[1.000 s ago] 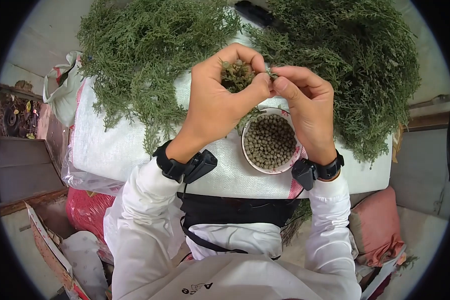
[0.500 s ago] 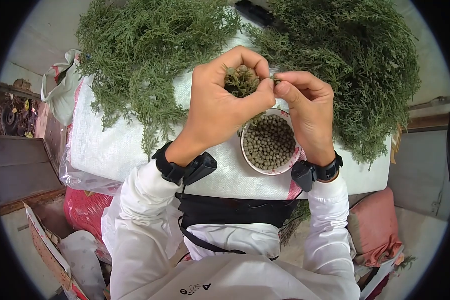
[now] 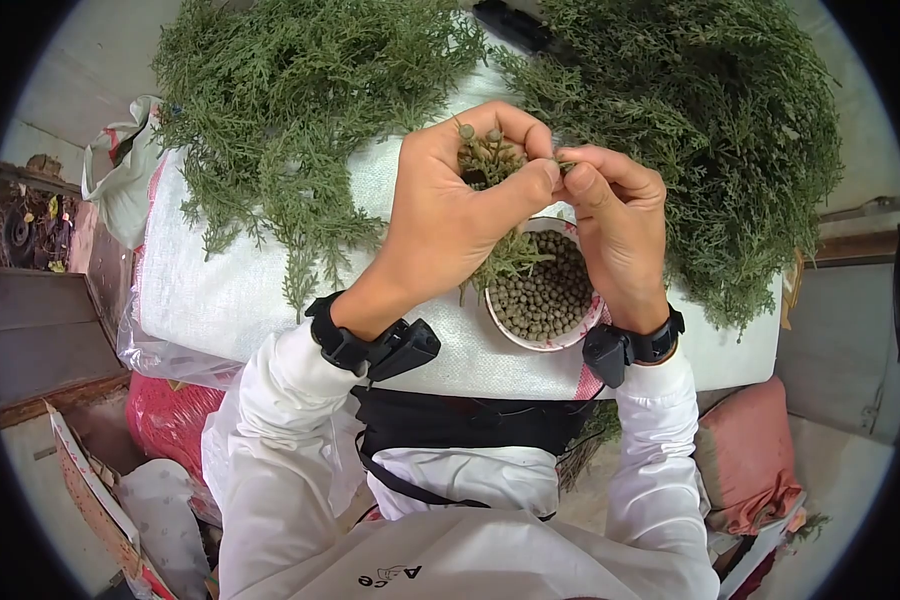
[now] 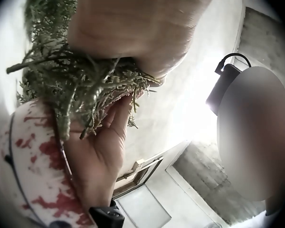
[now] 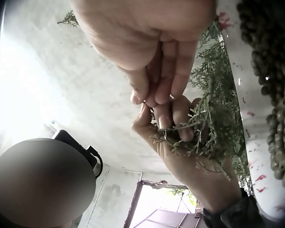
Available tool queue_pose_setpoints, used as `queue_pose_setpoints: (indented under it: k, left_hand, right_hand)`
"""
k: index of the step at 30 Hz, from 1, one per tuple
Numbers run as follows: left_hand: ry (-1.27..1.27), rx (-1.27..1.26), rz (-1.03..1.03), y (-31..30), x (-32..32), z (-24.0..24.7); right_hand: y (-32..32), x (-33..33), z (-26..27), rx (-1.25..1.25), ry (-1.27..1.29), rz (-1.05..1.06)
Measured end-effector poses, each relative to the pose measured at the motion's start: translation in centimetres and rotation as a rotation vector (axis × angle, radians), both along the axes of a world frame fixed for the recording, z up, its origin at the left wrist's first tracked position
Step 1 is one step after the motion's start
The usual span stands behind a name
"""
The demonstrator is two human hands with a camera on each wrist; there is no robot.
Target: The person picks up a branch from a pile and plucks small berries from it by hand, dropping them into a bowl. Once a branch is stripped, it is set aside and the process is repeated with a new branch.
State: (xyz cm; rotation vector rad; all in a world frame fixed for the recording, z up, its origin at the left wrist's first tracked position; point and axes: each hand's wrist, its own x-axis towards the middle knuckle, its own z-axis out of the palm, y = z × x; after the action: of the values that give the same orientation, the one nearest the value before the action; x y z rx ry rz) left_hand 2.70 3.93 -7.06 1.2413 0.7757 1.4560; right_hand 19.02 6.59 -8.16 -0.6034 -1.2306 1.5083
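Observation:
In the head view my left hand [image 3: 455, 205] grips a leafy conifer sprig [image 3: 487, 160], with small round cones showing inside the curl of thumb and forefinger. The sprig's lower foliage [image 3: 510, 255] hangs out under the palm and overlaps the bowl's left rim. Thumb and fingertips of my right hand [image 3: 615, 205] pinch a small green piece [image 3: 568, 168] right beside the left fingertips. Below the hands stands a white bowl [image 3: 594, 322] with red marks, holding many round brownish-green cones [image 3: 540, 295]. In the right wrist view, sprig foliage [image 5: 211, 118] spreads out past the left fingers.
A heap of green conifer branches [image 3: 300, 100] lies at the left and a darker heap [image 3: 740, 150] at the right, both on a white woven sack surface [image 3: 220, 300]. Between them at the back is a black object [image 3: 510, 25]. A red bag [image 3: 170, 425] sits lower left.
Both hands have shifted slightly right and down, fingertips still together. The sprig has turned in my left hand, and its lower foliage now covers more of the bowl's left side.

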Motion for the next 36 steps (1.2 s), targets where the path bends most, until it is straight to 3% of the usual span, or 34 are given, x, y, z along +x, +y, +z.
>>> queue_pose_setpoints:
  k: [27, 36]
  left_hand:
    - [-0.206, -0.169, -0.068, -0.3, 0.0, 0.3]
    - [-0.187, -0.147, -0.079, -0.5, 0.1, 0.7]
  right_hand:
    - [-0.4, -0.3, 0.3, -0.010, 0.064, 0.099]
    - [-1.2, -0.1, 1.8, 0.148, -0.108, -0.130]
